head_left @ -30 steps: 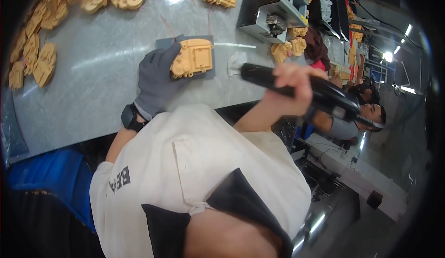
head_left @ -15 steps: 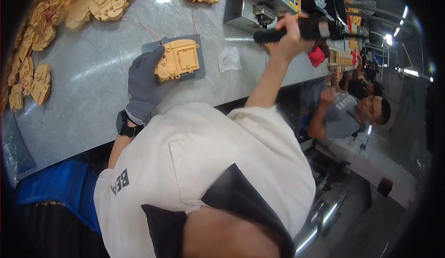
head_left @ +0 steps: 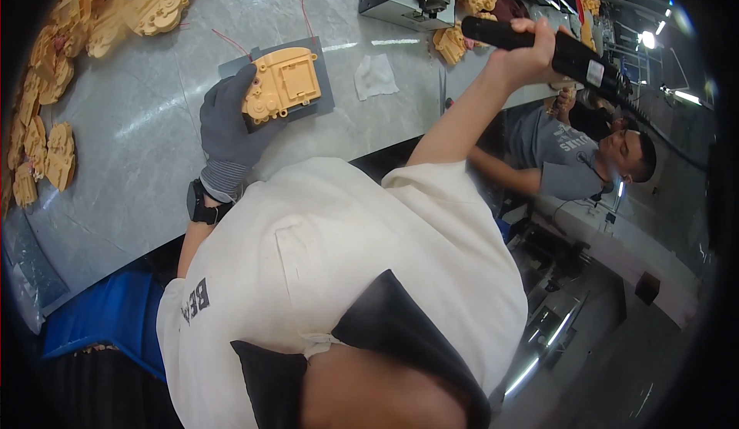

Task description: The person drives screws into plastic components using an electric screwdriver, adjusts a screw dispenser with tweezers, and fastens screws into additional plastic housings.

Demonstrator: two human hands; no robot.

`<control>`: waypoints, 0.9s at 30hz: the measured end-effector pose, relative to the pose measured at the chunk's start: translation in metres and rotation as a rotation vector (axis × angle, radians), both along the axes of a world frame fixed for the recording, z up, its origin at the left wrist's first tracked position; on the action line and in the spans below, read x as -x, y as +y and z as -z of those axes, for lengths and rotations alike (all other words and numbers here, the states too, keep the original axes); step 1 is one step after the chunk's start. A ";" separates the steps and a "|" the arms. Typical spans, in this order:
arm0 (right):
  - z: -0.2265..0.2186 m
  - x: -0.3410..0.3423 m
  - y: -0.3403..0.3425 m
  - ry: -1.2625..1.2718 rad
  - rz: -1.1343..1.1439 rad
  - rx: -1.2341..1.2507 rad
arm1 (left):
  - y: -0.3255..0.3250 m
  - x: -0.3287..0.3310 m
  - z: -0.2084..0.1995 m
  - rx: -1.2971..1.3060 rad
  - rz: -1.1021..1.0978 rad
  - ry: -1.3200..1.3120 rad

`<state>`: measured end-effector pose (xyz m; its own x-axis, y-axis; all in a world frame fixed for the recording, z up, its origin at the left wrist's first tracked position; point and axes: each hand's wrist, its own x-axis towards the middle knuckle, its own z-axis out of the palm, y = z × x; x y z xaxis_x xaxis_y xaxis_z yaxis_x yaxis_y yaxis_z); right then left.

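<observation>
My left hand (head_left: pixel 230 120), in a grey glove, grips the left side of a yellow plastic housing (head_left: pixel 291 81). Its thumb lies over the housing's upper left edge; the other fingers are partly hidden. Under the housing is a dark grey plate (head_left: pixel 324 96) on the table. My bare right hand (head_left: pixel 531 58) is raised off to the right, wrapped around a black electric screwdriver (head_left: pixel 579 61), which has a cable trailing from its right end. The screwdriver is tilted, with its left end near the grey metal device (head_left: pixel 396 1); no bit can be made out on it.
Many yellow housings (head_left: pixel 58 75) are heaped at the left, some trailing thin red wires. A white cloth (head_left: pixel 375 76) lies right of the plate, and tweezers (head_left: pixel 443 88) farther right. A blue bin (head_left: pixel 108 317) stands below the table's left edge. A co-worker (head_left: pixel 573 148) is at the right.
My right hand has moved right with the screwdriver, away from the metal device. My left hand still holds the housing. The whole view has shifted slightly. The co-worker's arm has lowered.
</observation>
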<state>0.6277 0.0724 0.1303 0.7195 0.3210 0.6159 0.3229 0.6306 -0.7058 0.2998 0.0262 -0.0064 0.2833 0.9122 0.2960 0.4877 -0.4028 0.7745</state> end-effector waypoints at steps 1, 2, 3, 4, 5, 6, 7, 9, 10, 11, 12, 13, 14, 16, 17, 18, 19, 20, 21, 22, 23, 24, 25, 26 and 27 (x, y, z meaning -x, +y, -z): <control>0.000 -0.003 0.008 -0.009 -0.032 -0.005 | 0.000 0.001 0.001 0.003 0.014 0.000; 0.000 -0.006 0.016 -0.019 -0.067 -0.011 | 0.001 0.001 0.001 0.019 0.028 0.004; -0.002 -0.006 0.020 -0.082 -0.052 0.016 | 0.001 0.000 0.001 0.034 0.044 0.008; -0.003 -0.006 0.021 -0.146 -0.035 0.043 | 0.001 -0.001 0.000 0.032 0.059 0.008; -0.002 -0.004 0.020 -0.093 -0.086 0.031 | 0.000 -0.001 0.000 0.042 0.049 0.018; -0.005 -0.002 0.012 -0.090 -0.078 0.033 | 0.000 -0.001 0.001 0.051 0.043 0.028; -0.011 0.001 -0.002 -0.076 -0.108 0.039 | 0.000 -0.001 0.002 0.053 0.054 0.029; -0.018 -0.011 -0.026 -0.077 -0.161 0.091 | -0.002 -0.002 0.007 0.022 0.016 -0.014; -0.019 -0.018 -0.040 -0.115 -0.085 0.169 | -0.004 -0.001 0.006 0.030 0.029 -0.014; -0.020 -0.031 -0.054 -0.117 0.002 0.210 | -0.004 -0.003 0.005 0.035 0.017 -0.023; -0.017 -0.040 -0.067 -0.116 0.084 0.250 | -0.004 -0.004 0.004 0.039 -0.001 -0.030; -0.011 -0.045 -0.079 -0.117 0.104 0.256 | -0.004 -0.003 0.006 0.071 -0.001 -0.037; -0.005 -0.048 -0.089 -0.099 0.139 0.307 | -0.004 -0.004 0.006 0.073 0.017 -0.040; 0.013 -0.048 -0.105 -0.074 0.174 0.355 | -0.003 -0.004 0.007 0.056 -0.006 -0.041; 0.023 -0.042 -0.114 -0.025 0.187 0.397 | -0.002 -0.005 0.006 0.053 0.005 -0.041; 0.035 -0.036 -0.120 0.024 0.194 0.440 | -0.002 -0.005 0.005 0.067 0.002 -0.035; 0.046 -0.032 -0.123 0.040 0.220 0.451 | -0.002 -0.005 0.005 0.080 -0.004 -0.029; 0.055 -0.029 -0.125 0.053 0.246 0.462 | -0.001 -0.005 0.005 0.078 0.000 -0.029; 0.061 -0.027 -0.127 0.078 0.271 0.474 | -0.001 -0.006 0.005 0.068 0.007 -0.031; 0.065 -0.027 -0.126 0.079 0.272 0.472 | 0.000 -0.006 0.005 0.057 0.012 -0.034; 0.069 -0.027 -0.124 0.002 0.311 0.485 | -0.001 -0.005 0.006 0.056 0.010 -0.031; 0.071 -0.028 -0.121 -0.076 0.350 0.497 | -0.002 -0.005 0.006 0.076 0.006 -0.036; 0.073 -0.031 -0.115 -0.063 0.362 0.451 | -0.003 -0.004 0.006 0.095 0.002 -0.041; 0.072 -0.031 -0.114 -0.062 0.358 0.449 | -0.004 -0.003 0.007 0.093 -0.001 -0.039; 0.063 -0.022 -0.106 -0.034 0.331 0.379 | -0.006 -0.001 0.007 0.090 -0.003 -0.021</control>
<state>0.6498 -0.0338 0.0677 0.8018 0.2847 0.5255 0.4893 0.1922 -0.8507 0.3008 0.0205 -0.0135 0.2753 0.9363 0.2182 0.4722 -0.3294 0.8176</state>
